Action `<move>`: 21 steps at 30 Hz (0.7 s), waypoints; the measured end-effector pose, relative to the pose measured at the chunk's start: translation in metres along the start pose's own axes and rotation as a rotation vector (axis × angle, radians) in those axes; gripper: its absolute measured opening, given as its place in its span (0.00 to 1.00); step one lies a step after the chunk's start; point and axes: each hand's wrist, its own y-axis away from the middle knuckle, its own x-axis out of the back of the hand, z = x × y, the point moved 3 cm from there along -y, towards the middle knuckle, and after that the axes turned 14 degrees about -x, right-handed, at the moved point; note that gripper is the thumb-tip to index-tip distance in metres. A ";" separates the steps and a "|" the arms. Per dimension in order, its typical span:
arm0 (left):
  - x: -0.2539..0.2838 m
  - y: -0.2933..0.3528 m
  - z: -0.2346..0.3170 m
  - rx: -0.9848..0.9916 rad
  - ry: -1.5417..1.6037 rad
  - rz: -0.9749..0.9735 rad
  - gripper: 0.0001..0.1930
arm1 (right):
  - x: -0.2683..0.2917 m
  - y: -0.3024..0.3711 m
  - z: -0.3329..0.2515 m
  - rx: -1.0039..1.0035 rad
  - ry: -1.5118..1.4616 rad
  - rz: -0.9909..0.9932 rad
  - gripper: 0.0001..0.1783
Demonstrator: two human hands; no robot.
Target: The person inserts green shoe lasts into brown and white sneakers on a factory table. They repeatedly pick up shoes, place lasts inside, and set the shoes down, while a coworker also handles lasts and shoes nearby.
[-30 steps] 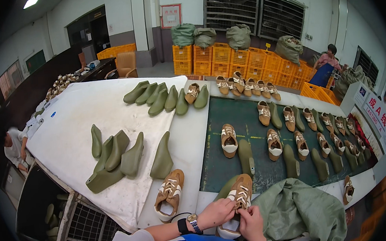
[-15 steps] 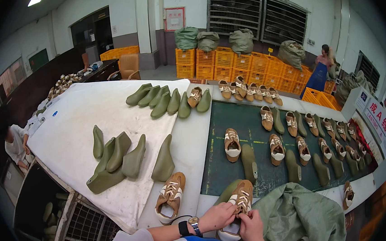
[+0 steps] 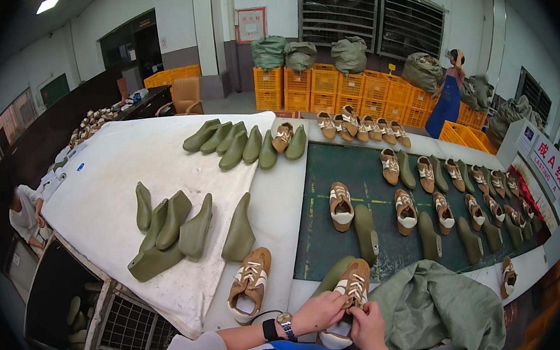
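At the table's near edge, a tan shoe with white stripes and laces [image 3: 354, 278] points toe away from me. My left hand [image 3: 323, 311] is closed on its left side by the lacing, the wrist wearing a watch [image 3: 285, 326]. From the right, my right hand [image 3: 370, 331] pinches the shoe near the top of the laces; my fingers hide what exactly they grip. Beside the shoe's toe lies a green shoe last [image 3: 333, 276], partly covered. Left of my hands stands a similar tan shoe [image 3: 252, 284]. A crumpled green sack [image 3: 439, 310] lies against my right arm.
Several green lasts [image 3: 237, 230] stand on the white-covered table [image 3: 103, 189]. Shoes and lasts sit in rows on the dark green conveyor belt [image 3: 319, 251]. More shoes [image 3: 368, 128] line its far edge. Orange crates [image 3: 325, 79] stand behind; one person [image 3: 446, 96] is there, another [image 3: 27, 211] far left.
Shoes and lasts on the belt have shifted slightly right. The person in the blue apron at the back has moved left. Both my hands stay on the shoe with little change.
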 end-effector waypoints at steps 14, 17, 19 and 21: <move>0.000 0.005 -0.003 0.005 0.009 -0.004 0.17 | -0.006 -0.001 0.000 0.007 -0.001 -0.012 0.11; 0.000 0.006 -0.004 0.004 0.007 0.019 0.16 | -0.008 -0.002 0.001 0.005 0.008 -0.012 0.11; -0.001 0.007 -0.004 0.012 0.013 0.009 0.16 | -0.009 -0.002 0.002 0.008 0.004 -0.011 0.11; -0.002 0.007 -0.005 0.013 0.015 0.007 0.16 | -0.010 -0.002 0.001 0.012 0.001 -0.007 0.11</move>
